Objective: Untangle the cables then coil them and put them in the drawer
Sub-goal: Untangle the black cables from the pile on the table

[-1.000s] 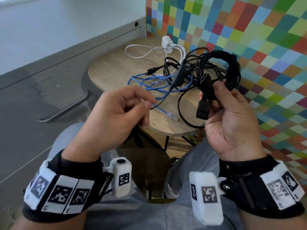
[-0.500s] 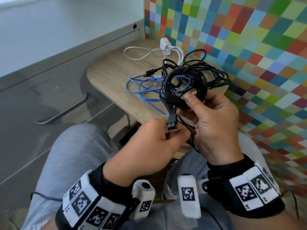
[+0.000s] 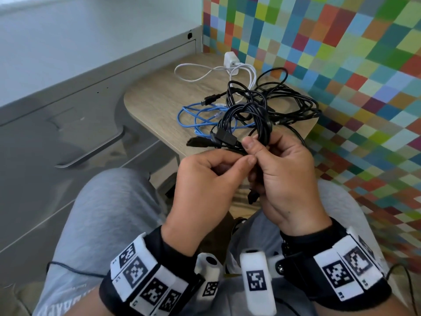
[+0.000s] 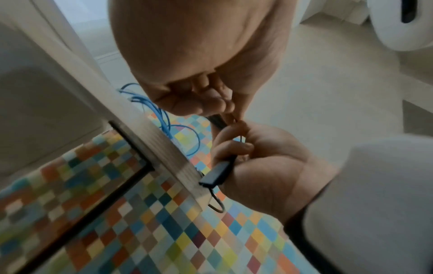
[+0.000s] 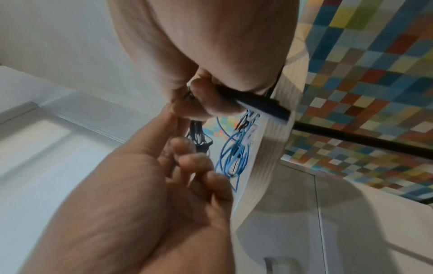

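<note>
My right hand [image 3: 259, 156] grips a coiled bundle of black cable [image 3: 248, 117], held just in front of the small wooden table [image 3: 155, 96]. Two black plugs [image 3: 225, 137] stick out of the bundle to the left. My left hand [image 3: 241, 159] pinches a strand of that black cable between thumb and forefinger, right against my right thumb. In the left wrist view a black connector [image 4: 218, 174] hangs below my right hand's curled fingers [image 4: 234, 148]. On the table lie a blue cable [image 3: 198, 117], a white cable [image 3: 205, 74] and more tangled black cable [image 3: 284, 103].
A white charger block [image 3: 230, 60] stands at the table's far edge by the coloured checkered wall [image 3: 341, 65]. To the left is a grey cabinet with a drawer handle [image 3: 91, 153]. My grey-trousered knees [image 3: 109, 213] are below the hands.
My left hand has moved right to meet the right hand and now pinches the cable beside it. The black bundle has come down and nearer to me, its plugs now pointing left.
</note>
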Motion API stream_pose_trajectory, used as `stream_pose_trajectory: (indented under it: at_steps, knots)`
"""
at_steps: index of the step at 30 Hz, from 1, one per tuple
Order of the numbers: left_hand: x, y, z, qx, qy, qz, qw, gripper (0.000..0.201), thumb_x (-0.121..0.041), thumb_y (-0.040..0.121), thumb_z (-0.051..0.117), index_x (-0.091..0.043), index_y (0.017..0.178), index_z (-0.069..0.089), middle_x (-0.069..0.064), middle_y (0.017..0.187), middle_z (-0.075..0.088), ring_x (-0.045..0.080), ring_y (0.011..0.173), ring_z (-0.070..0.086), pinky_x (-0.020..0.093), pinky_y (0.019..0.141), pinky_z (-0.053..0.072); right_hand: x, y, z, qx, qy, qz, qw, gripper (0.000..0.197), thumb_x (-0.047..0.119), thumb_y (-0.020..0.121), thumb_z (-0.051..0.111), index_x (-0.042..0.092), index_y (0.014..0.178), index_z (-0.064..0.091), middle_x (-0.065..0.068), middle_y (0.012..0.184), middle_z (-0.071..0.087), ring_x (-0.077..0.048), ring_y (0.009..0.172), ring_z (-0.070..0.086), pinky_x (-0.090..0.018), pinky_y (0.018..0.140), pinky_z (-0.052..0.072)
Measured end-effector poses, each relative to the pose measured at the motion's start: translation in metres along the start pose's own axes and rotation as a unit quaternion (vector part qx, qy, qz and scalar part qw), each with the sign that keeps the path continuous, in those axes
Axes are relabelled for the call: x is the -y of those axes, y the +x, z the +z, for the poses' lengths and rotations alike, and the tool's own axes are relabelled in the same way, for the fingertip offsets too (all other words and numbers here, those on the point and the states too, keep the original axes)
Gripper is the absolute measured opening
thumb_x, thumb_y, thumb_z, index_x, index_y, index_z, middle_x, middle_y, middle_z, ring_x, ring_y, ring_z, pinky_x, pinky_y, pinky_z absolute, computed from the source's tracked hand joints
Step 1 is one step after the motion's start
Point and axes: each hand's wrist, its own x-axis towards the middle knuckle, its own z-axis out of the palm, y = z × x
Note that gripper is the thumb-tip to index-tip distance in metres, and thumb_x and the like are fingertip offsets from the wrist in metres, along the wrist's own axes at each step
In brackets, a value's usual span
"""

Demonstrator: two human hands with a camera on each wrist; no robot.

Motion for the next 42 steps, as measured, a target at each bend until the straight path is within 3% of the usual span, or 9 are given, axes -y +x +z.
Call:
stream_pose_trajectory:
  at_steps: [4, 9, 11, 15, 19, 23, 30, 38, 42]
  knots:
    - [0.005, -0.002, 0.009, -0.016, -0.183, -0.098, 0.978, 0.015, -0.004, 0.096, 0.065, -0.008, 0.089, 0.077, 0.004, 0.066, 0.066, 0.013, 0.056, 0.053, 0.021, 0.051, 0.042, 0.003, 0.000, 0.002, -0.011, 0.065, 0.008, 0.998, 0.012, 0.005, 0.091, 0.073, 0.012, 0.083, 0.066, -0.009, 0.068, 0.051, -0.010, 0.037, 0.035, -0.016, 0.037, 0.028]
    - [0.010, -0.003, 0.014, 0.028, -0.249, -0.158, 0.955, 0.020, -0.019, 0.084, 0.074, -0.022, 0.065, 0.072, -0.002, 0.059, 0.057, 0.014, 0.057, 0.051, 0.025, 0.054, 0.040, 0.009, -0.005, 0.004, 0.007, 0.107, 0.031, 0.994, 0.011, 0.016, 0.080, 0.075, 0.018, 0.073, 0.067, -0.005, 0.058, 0.046, -0.007, 0.033, 0.033, -0.015, 0.037, 0.028]
    - [0.008, -0.001, 0.011, 0.055, -0.288, -0.154, 0.944, 0.003, -0.017, 0.077, 0.073, -0.015, 0.080, 0.073, 0.000, 0.061, 0.060, 0.014, 0.057, 0.052, 0.026, 0.054, 0.040, 0.011, -0.008, 0.007, 0.026, 0.128, 0.042, 0.991, 0.008, 0.017, 0.080, 0.074, 0.015, 0.077, 0.066, -0.001, 0.048, 0.045, -0.008, 0.031, 0.035, -0.019, 0.039, 0.034]
    - [0.007, 0.004, 0.003, 0.068, -0.309, -0.123, 0.941, 0.055, -0.022, 0.078, 0.072, 0.008, 0.123, 0.062, 0.018, 0.079, 0.057, 0.018, 0.064, 0.052, 0.029, 0.057, 0.042, 0.015, -0.011, 0.008, 0.049, 0.124, 0.050, 0.990, 0.015, 0.015, 0.079, 0.069, 0.005, 0.091, 0.070, -0.001, 0.054, 0.060, -0.007, 0.029, 0.040, -0.016, 0.035, 0.033]
    - [0.005, 0.009, -0.003, 0.029, -0.289, -0.089, 0.953, 0.042, -0.027, 0.084, 0.071, 0.000, 0.115, 0.067, 0.029, 0.106, 0.062, 0.031, 0.076, 0.051, 0.032, 0.060, 0.044, 0.017, -0.013, 0.011, 0.067, 0.108, 0.062, 0.990, 0.010, 0.012, 0.078, 0.072, 0.006, 0.085, 0.071, -0.008, 0.066, 0.068, -0.005, 0.032, 0.047, -0.013, 0.032, 0.032]
    - [0.002, 0.018, -0.009, -0.002, -0.269, -0.119, 0.956, 0.020, -0.026, 0.093, 0.072, -0.008, 0.086, 0.067, 0.021, 0.084, 0.066, 0.030, 0.070, 0.053, 0.039, 0.061, 0.043, 0.013, -0.015, 0.012, 0.083, 0.082, 0.089, 0.989, 0.004, 0.000, 0.090, 0.068, 0.004, 0.088, 0.068, -0.019, 0.071, 0.063, -0.004, 0.036, 0.053, -0.011, 0.033, 0.036]
    - [0.004, 0.030, -0.028, -0.026, -0.198, -0.122, 0.972, 0.021, -0.016, 0.106, 0.053, -0.014, 0.087, 0.061, 0.002, 0.080, 0.066, 0.012, 0.054, 0.045, 0.021, 0.046, 0.037, 0.004, -0.006, -0.004, 0.150, -0.114, 0.027, 0.982, 0.046, 0.011, 0.075, 0.086, 0.021, 0.117, 0.072, -0.004, 0.092, 0.074, -0.019, 0.066, 0.061, -0.026, 0.052, 0.048]
    - [0.007, 0.033, -0.030, -0.006, -0.110, -0.116, 0.987, 0.013, -0.012, 0.103, 0.057, -0.010, 0.091, 0.061, 0.000, 0.072, 0.066, 0.015, 0.053, 0.049, 0.027, 0.048, 0.042, 0.019, -0.005, -0.016, 0.110, -0.386, -0.174, 0.899, 0.024, 0.006, 0.086, 0.082, 0.029, 0.093, 0.080, 0.020, 0.086, 0.074, 0.005, 0.088, 0.070, -0.006, 0.076, 0.048]
    - [0.007, 0.033, -0.033, -0.007, -0.081, -0.101, 0.992, 0.016, -0.013, 0.102, 0.059, -0.007, 0.088, 0.063, 0.005, 0.073, 0.065, 0.016, 0.051, 0.051, 0.029, 0.047, 0.044, 0.019, -0.003, -0.019, 0.084, -0.434, -0.260, 0.859, 0.027, 0.000, 0.090, 0.074, 0.023, 0.103, 0.081, 0.011, 0.099, 0.073, -0.006, 0.098, 0.068, -0.021, 0.087, 0.054]
